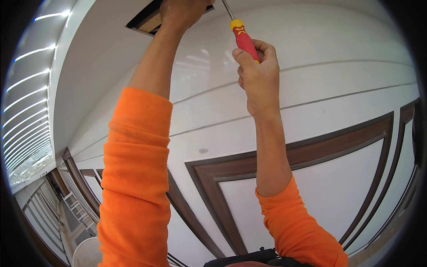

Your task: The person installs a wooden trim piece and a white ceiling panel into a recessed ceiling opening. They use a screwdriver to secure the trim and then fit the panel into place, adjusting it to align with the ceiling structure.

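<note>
Screwdriver (243, 39) in the person's right grip (261, 73), raised near the top of the view, just right of an opening (141, 22) in the white ceiling (100, 58). Its handle is red with a yellow collar, and the metal shank (228, 10) points up, leaning a little left; the tip is out of view. The right grip is closed on the lower part of the handle, thumb laid along it and fingers curled around the far side.

The left grip (181, 14) is up at the opening and partly cut off by the upper edge; whether it is open, closed or holding something, I cannot tell. Inside the dark opening shows a pale brown strip (153, 23).

Both forearms are bare below the hands, with an orange left sleeve (135, 178) and an orange right sleeve (291, 218) bunched lower down. Behind the arms stands a white wall (329, 80) with thin lines across it and brown moulding (302, 151) lower down.

Bright light strips (33, 71) run along the far left, above a railing (42, 213) and a white ladder (78, 210).
</note>
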A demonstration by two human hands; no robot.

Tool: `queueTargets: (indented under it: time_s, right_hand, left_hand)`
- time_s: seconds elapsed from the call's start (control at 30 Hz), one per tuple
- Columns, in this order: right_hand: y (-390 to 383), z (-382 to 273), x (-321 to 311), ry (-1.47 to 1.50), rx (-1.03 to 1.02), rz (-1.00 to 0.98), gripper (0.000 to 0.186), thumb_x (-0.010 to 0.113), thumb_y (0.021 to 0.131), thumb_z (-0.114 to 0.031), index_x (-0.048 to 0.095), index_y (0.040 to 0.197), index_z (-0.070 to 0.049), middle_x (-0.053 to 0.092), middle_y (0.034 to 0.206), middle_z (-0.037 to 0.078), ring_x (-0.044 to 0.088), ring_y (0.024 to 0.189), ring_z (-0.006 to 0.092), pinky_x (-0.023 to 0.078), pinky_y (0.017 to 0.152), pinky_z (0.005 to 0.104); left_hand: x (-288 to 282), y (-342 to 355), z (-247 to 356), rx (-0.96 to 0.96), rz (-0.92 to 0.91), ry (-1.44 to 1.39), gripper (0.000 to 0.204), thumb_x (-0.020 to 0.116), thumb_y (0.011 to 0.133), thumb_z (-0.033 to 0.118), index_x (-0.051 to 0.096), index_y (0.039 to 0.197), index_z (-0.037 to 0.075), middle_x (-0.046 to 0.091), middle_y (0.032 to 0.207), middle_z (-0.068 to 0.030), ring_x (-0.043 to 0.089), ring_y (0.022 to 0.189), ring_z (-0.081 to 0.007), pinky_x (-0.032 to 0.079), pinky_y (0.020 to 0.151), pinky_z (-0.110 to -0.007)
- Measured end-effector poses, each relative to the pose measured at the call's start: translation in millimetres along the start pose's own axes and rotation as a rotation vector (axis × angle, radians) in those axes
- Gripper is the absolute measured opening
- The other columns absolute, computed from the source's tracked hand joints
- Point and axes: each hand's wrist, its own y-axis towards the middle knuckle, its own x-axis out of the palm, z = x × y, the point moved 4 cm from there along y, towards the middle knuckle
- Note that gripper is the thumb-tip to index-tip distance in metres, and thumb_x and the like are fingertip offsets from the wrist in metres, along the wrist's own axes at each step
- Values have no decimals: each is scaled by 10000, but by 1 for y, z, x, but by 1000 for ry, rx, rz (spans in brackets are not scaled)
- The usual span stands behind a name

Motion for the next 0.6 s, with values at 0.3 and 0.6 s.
queueTargets:
  time_s: [0.3, 0.6]
  right_hand:
    - [-1, 19, 2, 70, 267, -71, 300, 680, 972, -243, 624, 1117, 13, 656, 946, 120, 634, 731, 217, 512, 660, 351]
    - [4, -13, 1, -92, -49, -146, 292, 677, 974, -214, 615, 1127, 27, 623, 876, 79, 560, 601, 192, 502, 626, 344]
  left_hand:
    - [-8, 3, 4, -111, -128, -68, 323, 561, 955, 399, 784, 1134, 249, 671, 1298, -156, 601, 1245, -401, 454, 1085, -505]
    - [-4, 1, 2, -82, -82, -33, 301, 572, 950, 377, 782, 1123, 249, 654, 1302, -162, 589, 1256, -388, 459, 1073, -501]
